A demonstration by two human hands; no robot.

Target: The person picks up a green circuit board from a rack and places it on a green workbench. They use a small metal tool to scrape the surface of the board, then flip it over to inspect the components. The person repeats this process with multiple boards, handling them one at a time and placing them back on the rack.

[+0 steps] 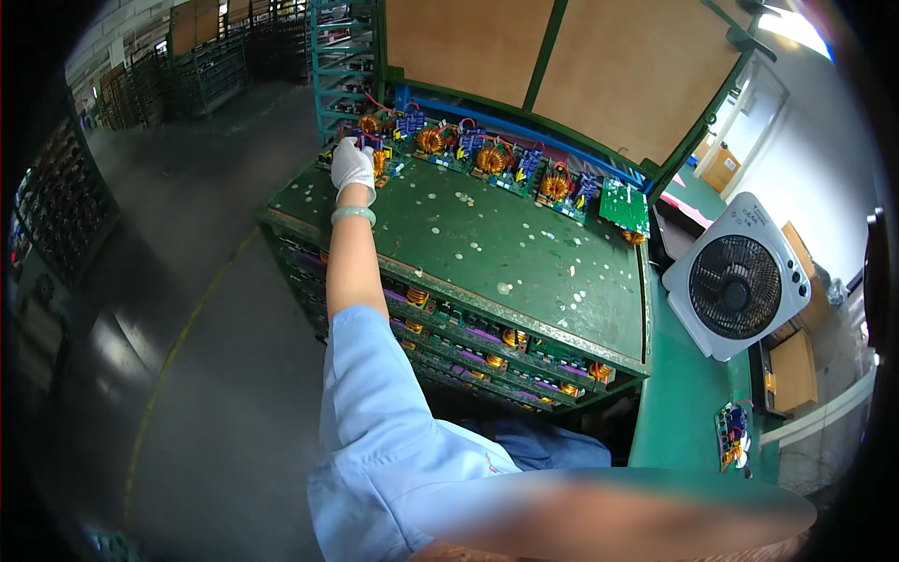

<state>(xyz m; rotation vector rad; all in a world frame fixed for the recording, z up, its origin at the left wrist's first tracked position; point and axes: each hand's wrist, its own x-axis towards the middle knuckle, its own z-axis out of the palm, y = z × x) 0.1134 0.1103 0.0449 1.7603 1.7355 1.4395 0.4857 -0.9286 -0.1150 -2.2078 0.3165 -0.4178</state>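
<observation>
My left hand (353, 167), in a white glove with a pale green bangle at the wrist, reaches to the far left corner of a green rack top (468, 239). Its fingers are closed on a circuit board (379, 161) with a copper coil and blue parts, partly hidden by the glove. More boards of this kind stand in a row along the back edge, among them one with a copper coil (491, 160) near the middle. At the row's right end, a green board (625, 206) shows its flat side. My right hand is out of view.
Lower shelves (487, 339) of the rack hold several more boards. To the right, a green bench (688, 393) carries a grey box fan (736, 281) and a single circuit board (732, 436). A brown-panelled rack (637, 66) rises behind; a grey floor (225, 393) lies left.
</observation>
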